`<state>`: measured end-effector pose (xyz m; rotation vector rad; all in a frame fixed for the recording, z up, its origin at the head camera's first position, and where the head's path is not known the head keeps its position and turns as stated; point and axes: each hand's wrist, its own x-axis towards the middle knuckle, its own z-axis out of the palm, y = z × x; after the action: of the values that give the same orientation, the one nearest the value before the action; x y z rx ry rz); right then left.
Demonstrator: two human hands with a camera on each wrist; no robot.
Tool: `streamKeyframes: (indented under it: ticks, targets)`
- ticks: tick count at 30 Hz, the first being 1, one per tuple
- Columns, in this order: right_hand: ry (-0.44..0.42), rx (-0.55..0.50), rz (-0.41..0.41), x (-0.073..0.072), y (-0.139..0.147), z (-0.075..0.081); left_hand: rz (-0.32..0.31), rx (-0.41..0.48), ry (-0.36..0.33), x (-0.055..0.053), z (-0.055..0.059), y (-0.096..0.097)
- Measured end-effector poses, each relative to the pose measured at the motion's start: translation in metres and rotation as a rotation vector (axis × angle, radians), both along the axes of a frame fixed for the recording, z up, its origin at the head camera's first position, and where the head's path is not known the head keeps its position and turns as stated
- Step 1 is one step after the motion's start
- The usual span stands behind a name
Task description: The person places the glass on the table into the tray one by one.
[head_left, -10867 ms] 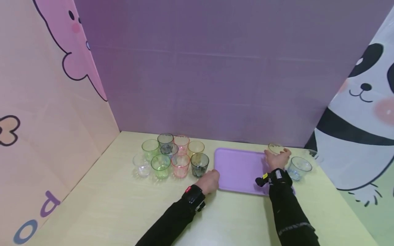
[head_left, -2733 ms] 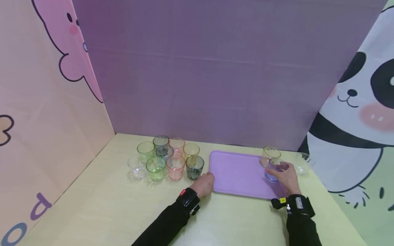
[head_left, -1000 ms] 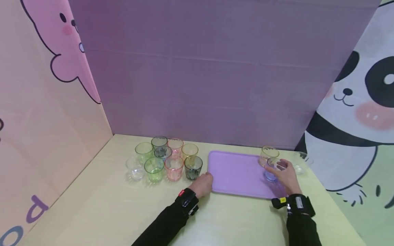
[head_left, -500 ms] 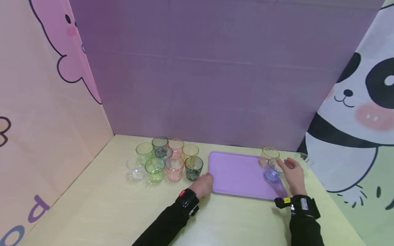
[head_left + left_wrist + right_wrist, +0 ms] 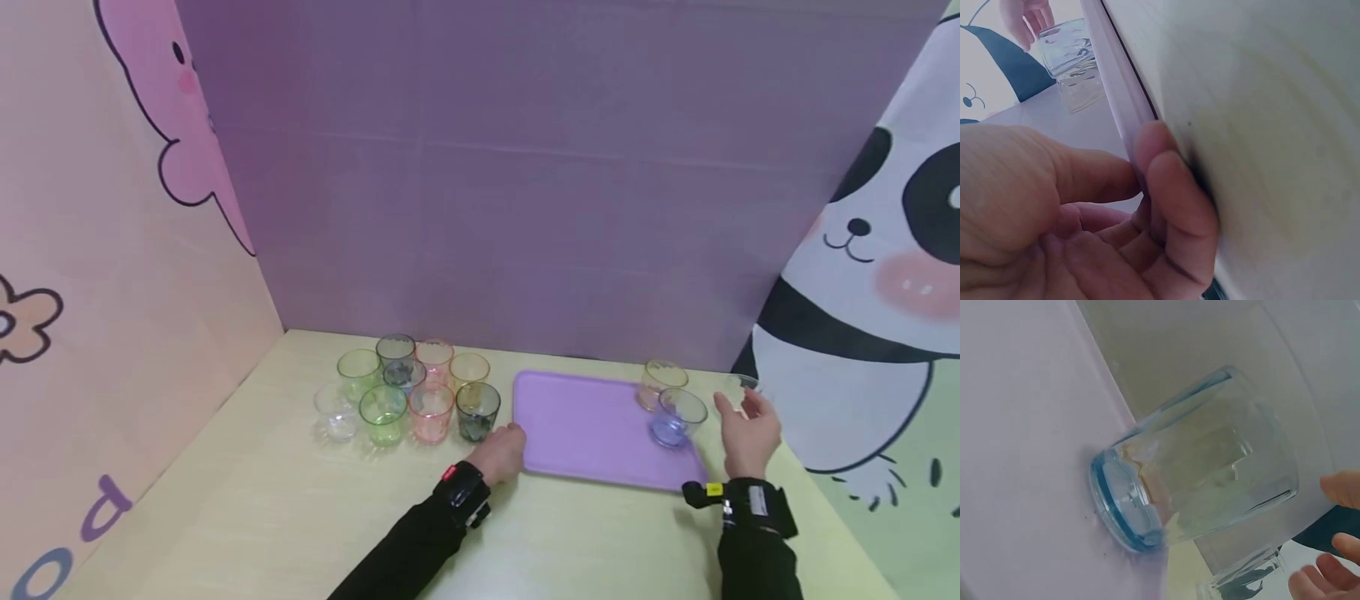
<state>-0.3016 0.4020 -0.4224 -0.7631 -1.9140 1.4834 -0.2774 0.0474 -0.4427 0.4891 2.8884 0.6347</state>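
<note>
My left hand (image 5: pixel 498 454) pinches the left edge of the purple tray (image 5: pixel 585 433); in the left wrist view the thumb lies above the rim and curled fingers below it. A blue-tinted glass (image 5: pixel 675 421) stands upright at the tray's right side. Just behind it is a yellow-tinted glass (image 5: pixel 662 383) by the back right corner. My right hand (image 5: pixel 750 433) is off to the right of the tray, fingers parted and holding nothing. Beyond those fingers is a clear glass (image 5: pixel 1250 575), mostly hidden by the hand in the head view.
Left of the tray stands a close group of tinted glasses, with a smoky grey glass (image 5: pixel 477 412) right beside my left hand. A green glass (image 5: pixel 384 415) and a pink glass (image 5: pixel 431 414) are at its front. A purple wall (image 5: pixel 525 208) rises behind the table.
Earlier the blue glass stood on the table right of the tray; my right hand then held it at the tray. It has since let go and moved right. My left hand stays put.
</note>
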Motion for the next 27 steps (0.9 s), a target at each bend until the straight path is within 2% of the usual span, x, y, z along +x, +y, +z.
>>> streamKeyframes:
  ticks: [3,10,20,27]
  targets:
    - [0.001,0.028,-0.022,0.001,0.003,-0.002,0.004,0.003,-0.005,0.0,0.0,0.001]
    - [-0.105,0.141,-0.033,0.0,0.016,0.002,0.018,-0.001,-0.012,-0.001,-0.001,0.002]
    - [-0.257,0.256,0.063,-0.007,0.045,0.008,0.018,-0.015,-0.005,-0.001,-0.002,0.002]
    - [-0.302,0.29,0.084,-0.014,0.05,0.011,0.021,-0.017,-0.001,-0.001,-0.002,0.002]
